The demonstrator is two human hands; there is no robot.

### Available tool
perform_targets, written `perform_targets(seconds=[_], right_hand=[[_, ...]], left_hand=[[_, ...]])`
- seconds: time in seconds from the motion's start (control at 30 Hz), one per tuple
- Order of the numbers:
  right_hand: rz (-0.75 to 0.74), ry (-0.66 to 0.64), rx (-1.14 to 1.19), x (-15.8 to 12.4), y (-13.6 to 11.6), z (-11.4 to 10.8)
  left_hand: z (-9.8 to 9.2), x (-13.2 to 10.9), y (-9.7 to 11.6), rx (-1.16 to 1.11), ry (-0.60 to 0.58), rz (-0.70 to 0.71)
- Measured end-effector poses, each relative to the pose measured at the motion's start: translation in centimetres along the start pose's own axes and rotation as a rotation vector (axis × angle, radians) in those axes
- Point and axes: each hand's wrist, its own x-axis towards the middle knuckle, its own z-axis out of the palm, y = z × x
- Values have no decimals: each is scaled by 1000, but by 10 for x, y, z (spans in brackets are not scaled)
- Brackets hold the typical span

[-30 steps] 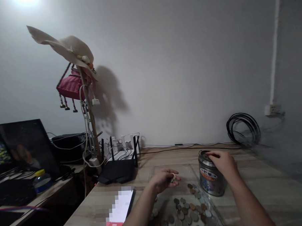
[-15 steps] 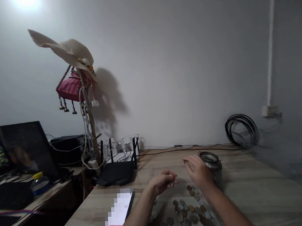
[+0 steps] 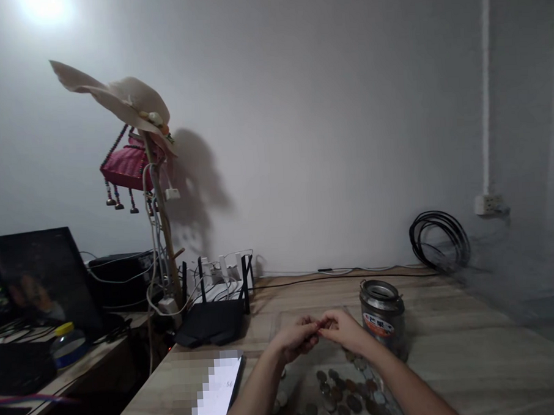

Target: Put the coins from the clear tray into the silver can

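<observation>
My left hand (image 3: 300, 340) is closed, its fingertips pinched around what looks like a coin, mostly hidden by the fingers. Against those fingertips press the pinched fingers of my right hand (image 3: 342, 330); what lies between them cannot be made out. Both hands are above the far edge of a spread of loose coins (image 3: 329, 402), some silvery and some brownish, lying on a clear sheet. Right of my right hand stands a jar (image 3: 383, 316) upright, with a metal lid that has a slot and a label on its front.
A phone (image 3: 221, 390) with a lit screen lies left of my left forearm. Behind it sits a black router (image 3: 211, 320) with upright antennas. A coil of black cable (image 3: 439, 240) leans against the wall at the back right. Thin cables run along the table's rear edge.
My right hand has moved left and down from beside the jar to meet my left hand's fingertips. The jar's label now shows. The view has shifted slightly.
</observation>
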Motion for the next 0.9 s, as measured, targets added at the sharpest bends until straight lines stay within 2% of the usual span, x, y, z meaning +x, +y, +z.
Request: perform_targets(seconds=[0.2, 0.27, 0.37, 0.57, 0.67, 0.8, 0.83, 0.9], right_hand=[[118, -49, 97, 2, 3, 5], [141, -32, 116, 3, 1, 3], [99, -13, 135, 2, 1, 2], [16, 112, 80, 5, 4, 7], [-57, 306, -34, 0, -6, -7], [-200, 839, -469, -18, -22, -57], [-165, 948, -560, -23, -22, -71], [-40, 1039, -670, -27, -15, -97]], left_hand=[[3, -1, 4, -42, 8, 23], [5, -1, 5, -111, -34, -1], [5, 1, 4, -173, -89, 4], [3, 4, -1, -9, 95, 79], [4, 6, -1, -54, 100, 15], [4, 8, -1, -170, 85, -51], [3, 8, -1, -190, 72, -54], [2, 9, -2, -217, 47, -62]])
